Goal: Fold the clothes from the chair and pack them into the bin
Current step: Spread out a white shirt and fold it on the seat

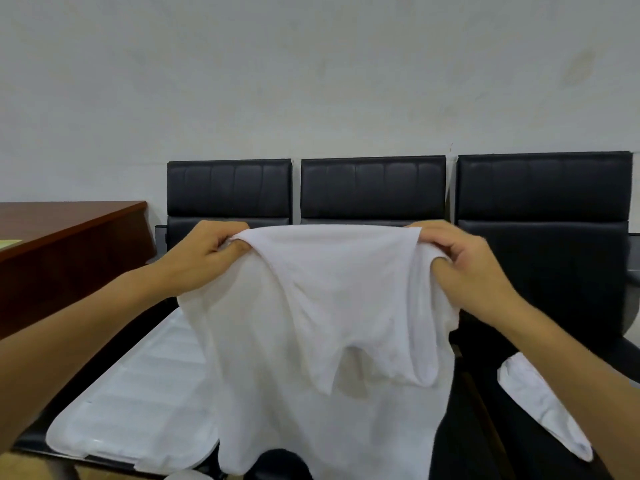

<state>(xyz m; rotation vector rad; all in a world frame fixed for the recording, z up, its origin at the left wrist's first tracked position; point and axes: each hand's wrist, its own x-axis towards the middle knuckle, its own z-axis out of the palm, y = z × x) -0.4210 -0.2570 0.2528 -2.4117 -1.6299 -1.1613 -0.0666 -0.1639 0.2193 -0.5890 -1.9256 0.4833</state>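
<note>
A person held a white garment (322, 327) up by its top edge in front of a row of three black chairs (372, 188) set against a pale wall (311, 64). The left hand (204, 258) pinched one upper corner between thumb and curled fingers; the right hand (464, 268) gripped the other, bunching a little cloth in its fist. The garment hung slack below the chairs' backrests, with a loose flap doubled over its front and its lower hem out of sight.

To the left of the garment, a white ribbed panel (138, 393), possibly the bin's lid, lay across a chair seat; the bin itself could not be told for certain. To the right of the garment, a second white piece of cloth (540, 403) lay on another chair seat, waiting its turn. A brown wooden worktop (62, 223) stood left of the chairs.

The step looked like spreading before the first fold. Doing it well would call for an even pull between both corners, a shake to drop the doubled flap, and a level top edge, since any crease left now would likely carry into the folded stack.
</note>
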